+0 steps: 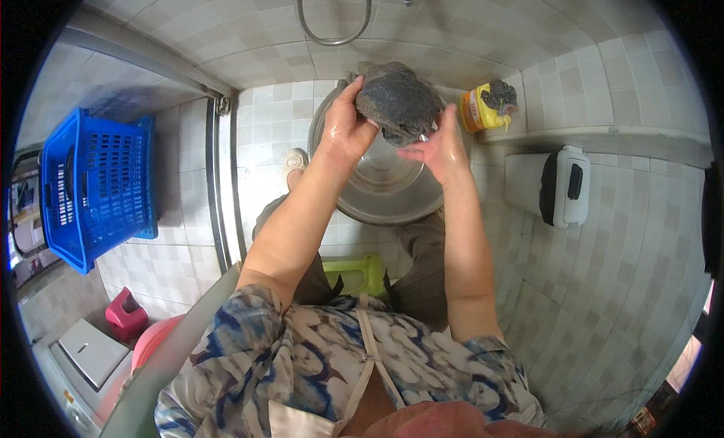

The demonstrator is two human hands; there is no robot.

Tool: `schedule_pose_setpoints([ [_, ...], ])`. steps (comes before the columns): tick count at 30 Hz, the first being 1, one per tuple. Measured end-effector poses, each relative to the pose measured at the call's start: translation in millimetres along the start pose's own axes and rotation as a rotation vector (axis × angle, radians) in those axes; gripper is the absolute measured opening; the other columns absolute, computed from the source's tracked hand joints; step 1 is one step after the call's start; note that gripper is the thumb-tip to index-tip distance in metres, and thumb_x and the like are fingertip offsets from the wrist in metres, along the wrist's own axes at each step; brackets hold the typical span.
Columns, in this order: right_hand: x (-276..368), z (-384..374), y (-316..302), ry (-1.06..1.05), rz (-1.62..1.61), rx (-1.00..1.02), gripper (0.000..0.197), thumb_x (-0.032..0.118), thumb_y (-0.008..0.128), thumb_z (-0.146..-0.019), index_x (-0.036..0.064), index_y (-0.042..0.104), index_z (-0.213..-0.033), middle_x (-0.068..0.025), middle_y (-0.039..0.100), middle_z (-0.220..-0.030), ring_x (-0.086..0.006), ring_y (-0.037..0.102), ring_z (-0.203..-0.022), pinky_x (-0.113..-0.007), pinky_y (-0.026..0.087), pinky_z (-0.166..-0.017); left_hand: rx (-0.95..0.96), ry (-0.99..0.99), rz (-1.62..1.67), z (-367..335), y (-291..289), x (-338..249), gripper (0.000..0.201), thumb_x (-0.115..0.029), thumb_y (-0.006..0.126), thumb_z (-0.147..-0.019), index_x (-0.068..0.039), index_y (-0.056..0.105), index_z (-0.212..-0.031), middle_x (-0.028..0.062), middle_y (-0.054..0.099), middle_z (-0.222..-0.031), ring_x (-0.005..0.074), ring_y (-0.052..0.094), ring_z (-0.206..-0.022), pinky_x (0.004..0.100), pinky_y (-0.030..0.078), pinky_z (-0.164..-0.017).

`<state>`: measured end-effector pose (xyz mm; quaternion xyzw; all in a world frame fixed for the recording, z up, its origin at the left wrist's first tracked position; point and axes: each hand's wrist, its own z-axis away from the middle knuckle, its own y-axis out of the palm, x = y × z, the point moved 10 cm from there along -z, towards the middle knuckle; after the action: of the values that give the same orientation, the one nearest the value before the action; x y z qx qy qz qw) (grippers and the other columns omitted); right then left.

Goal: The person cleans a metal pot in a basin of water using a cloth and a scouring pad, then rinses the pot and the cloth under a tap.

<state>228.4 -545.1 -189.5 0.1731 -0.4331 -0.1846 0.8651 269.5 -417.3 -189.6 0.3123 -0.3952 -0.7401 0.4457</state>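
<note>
Over a round grey metal basin (369,208) I hold up a dark grey, fuzzy, soft-looking bundle (400,98); its exact kind does not show. My left hand (348,130) grips the bundle's left side, thumb on top and fingers under it. Beside its lower right edge is my right hand (441,147), thumb raised and fingers stretched out apart; whether they touch the bundle is hard to tell. Small white bits show at the bundle's edge near that hand. Both wrists look wet. Inside the basin the bottom looks shiny.
A yellow bottle (471,110) with a dark scrubber (499,97) on it stands right of the basin. Farther right is a grey-white bin (562,185). A green stool (362,272) is beneath me. At left are a blue basket (98,185) and a pink stool (126,315). A hose (332,40) hangs ahead.
</note>
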Motion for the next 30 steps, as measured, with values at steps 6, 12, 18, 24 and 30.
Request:
schedule_pose_setpoints([
  [6,16,1,17,-0.206,-0.214,0.170,0.049,0.035,0.049,-0.093,0.0065,0.038,-0.131,-0.0108,0.048,-0.128,-0.0252,0.048,-0.117,-0.047,0.041,-0.094,0.091,-0.001,0.068,7,17,-8,0.027,-0.020,0.047,-0.093,0.000,0.051,-0.111,0.0122,0.058,-0.109,0.0246,0.056,-0.099,0.0376,0.047,-0.087],
  [12,75,20,-15,-0.697,0.012,-0.053,0.029,0.004,0.052,-0.089,0.0032,0.048,-0.118,-0.0107,0.049,-0.127,-0.0198,0.051,-0.110,-0.039,0.043,-0.092,-0.172,0.502,-0.352,16,-7,-40,0.029,-0.018,0.045,-0.093,-0.009,0.042,-0.121,0.0091,0.054,-0.112,0.0233,0.055,-0.100,0.0390,0.048,-0.083],
  [18,79,102,104,-1.214,0.807,0.152,0.016,0.005,0.052,-0.062,0.0047,0.044,-0.076,-0.0178,0.056,-0.115,-0.0271,0.054,-0.102,-0.038,0.041,-0.091,-0.341,0.128,-0.419,9,-42,3,0.037,-0.035,0.039,-0.095,-0.005,0.052,-0.112,0.0089,0.058,-0.106,0.0218,0.057,-0.092,0.0358,0.047,-0.079],
  [24,45,93,107,-1.437,1.113,-0.146,0.018,0.018,0.059,-0.063,0.0070,0.045,-0.067,-0.0114,0.052,-0.071,-0.0294,0.053,-0.062,-0.037,0.044,-0.052,0.343,-0.293,-0.024,10,-3,62,0.052,-0.051,0.038,-0.091,-0.005,0.060,-0.091,0.0090,0.063,-0.084,0.0206,0.060,-0.075,0.0355,0.049,-0.071],
  [30,74,52,35,-1.119,1.259,-0.727,0.020,0.021,0.059,-0.067,0.0046,0.052,-0.077,-0.0154,0.055,-0.069,-0.0368,0.055,-0.063,-0.045,0.045,-0.055,-0.254,-0.094,-0.470,29,-16,53,0.034,-0.028,0.052,-0.088,0.000,0.054,-0.108,0.0122,0.061,-0.100,0.0225,0.061,-0.086,0.0374,0.050,-0.077],
])
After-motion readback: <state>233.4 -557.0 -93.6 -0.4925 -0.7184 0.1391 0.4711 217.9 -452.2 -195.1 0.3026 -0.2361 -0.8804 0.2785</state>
